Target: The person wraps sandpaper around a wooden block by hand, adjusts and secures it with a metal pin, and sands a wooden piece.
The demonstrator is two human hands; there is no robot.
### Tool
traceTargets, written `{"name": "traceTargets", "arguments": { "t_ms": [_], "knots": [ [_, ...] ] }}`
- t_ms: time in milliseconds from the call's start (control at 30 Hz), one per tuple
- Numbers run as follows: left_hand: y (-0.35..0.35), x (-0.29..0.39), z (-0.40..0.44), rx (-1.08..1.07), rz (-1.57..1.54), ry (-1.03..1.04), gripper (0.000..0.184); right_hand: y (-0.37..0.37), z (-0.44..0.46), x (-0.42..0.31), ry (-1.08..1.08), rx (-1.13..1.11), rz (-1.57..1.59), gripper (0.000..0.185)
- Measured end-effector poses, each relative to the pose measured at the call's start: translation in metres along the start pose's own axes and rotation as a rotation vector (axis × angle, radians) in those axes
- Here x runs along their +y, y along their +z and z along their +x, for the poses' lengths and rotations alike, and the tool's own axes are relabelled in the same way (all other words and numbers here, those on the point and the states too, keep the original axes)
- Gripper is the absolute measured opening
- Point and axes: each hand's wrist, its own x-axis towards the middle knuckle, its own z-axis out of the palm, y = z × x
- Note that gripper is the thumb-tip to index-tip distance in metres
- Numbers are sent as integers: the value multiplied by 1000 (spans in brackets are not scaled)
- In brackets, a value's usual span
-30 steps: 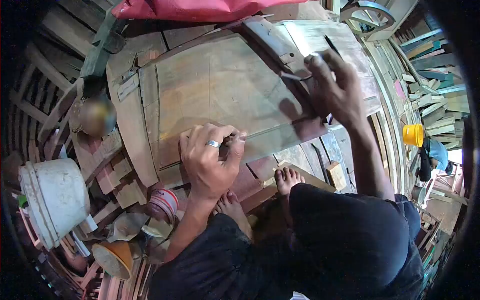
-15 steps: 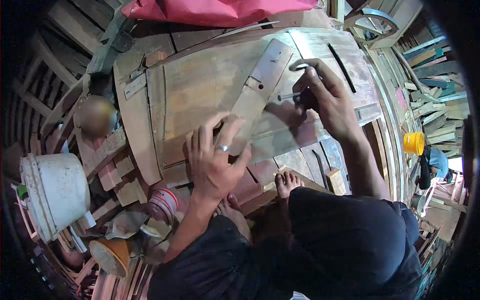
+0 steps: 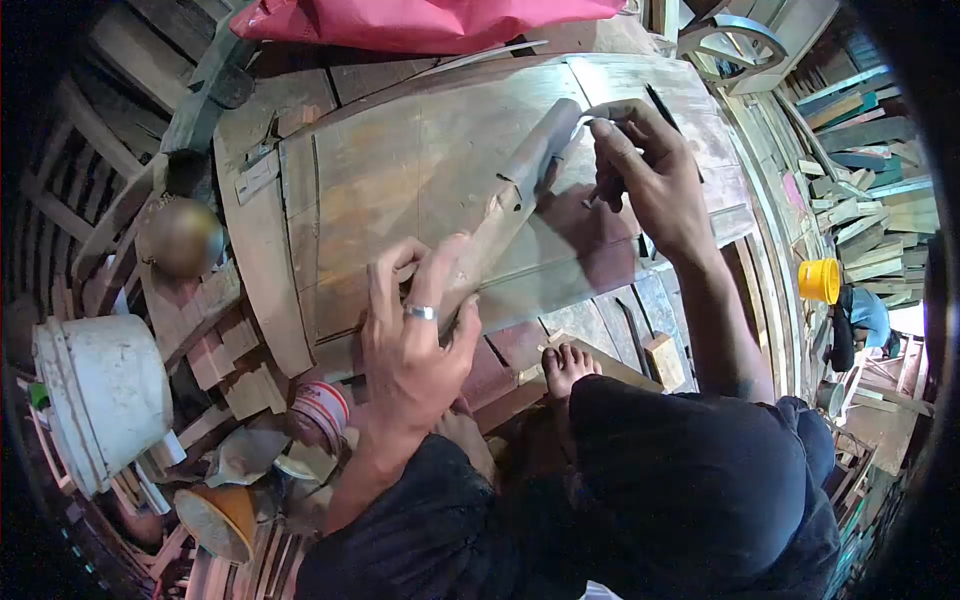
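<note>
Left hand [image 3: 408,335] grips the lower end of a long, pale-brown wooden bar [image 3: 497,222], held aslant over a broad, brown wooden panel [image 3: 370,185], apparently for steadiness. Right hand [image 3: 655,180], apart, pinches a thin, curved metal piece [image 3: 582,121] beside the bar's upper end, presumably for control.

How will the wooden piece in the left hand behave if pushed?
The wooden piece should feel stiff: it runs straight, without visible sag. A push at its far end may swivel it, since the left hand holds it near the other end. The dark hole could be a weak spot.
</note>
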Motion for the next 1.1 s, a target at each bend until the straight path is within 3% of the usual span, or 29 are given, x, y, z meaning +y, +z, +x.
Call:
{"name": "traceTargets", "arguments": {
  "t_ms": [167, 300, 367, 533, 767, 900, 1033, 1100],
  "knots": [
    [0, 14, -8, -140, 2, 20, 54, 13, 0, 2, -73, 76, -37, 24],
    [8, 16, -10, -109, -31, 62, 50, 17, -2, 3, -50, 114, -113, 22],
    [9, 14, -11, -110, -58, 65, 52, 22, -3, 12, -221, 188, -151, 22],
    [16, 3, -12, -111, -95, 134, 64, 24, -10, 15, -153, 177, -173, 16],
    [10, 7, -8, -122, -121, 115, 54, 21, -3, 19, -248, 219, -246, 12],
    [4, 8, -4, -157, -154, 50, 57, 29, -19, 16, -489, -21, -360, 16],
    [4, 10, -5, -164, -161, 17, 58, 16, 3, 10, -298, 111, -342, 21],
    [5, 8, -5, -157, -161, 26, 58, 17, 1, 14, -366, 24, -332, 18]
  ]
}}
